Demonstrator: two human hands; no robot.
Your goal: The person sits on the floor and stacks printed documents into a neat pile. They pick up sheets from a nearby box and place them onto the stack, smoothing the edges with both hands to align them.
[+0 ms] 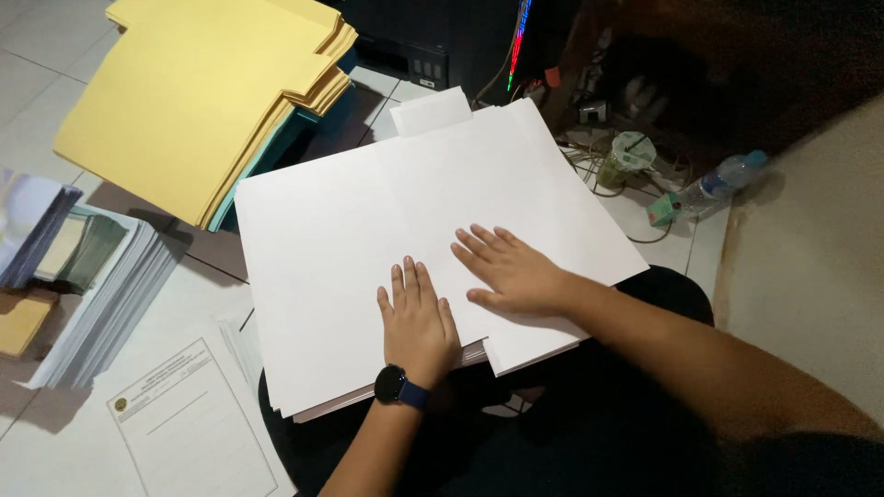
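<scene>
A large white folded sheet [368, 202] with a tab at its far edge lies on top of a stack of white paper on my lap. My left hand [416, 317] rests flat on it, fingers together and pointing away, with a dark watch on the wrist. My right hand [506, 269] also lies flat on the sheet, fingers spread and pointing left, just to the right of the left hand. Neither hand grips anything.
A pile of yellow folders [193, 92] sits at the upper left over a teal one. Stacks of printed paper [101, 294] and a printed form [189, 423] lie on the tiled floor at left. A plastic bottle [723, 179], cables and a dark device [414, 46] are behind.
</scene>
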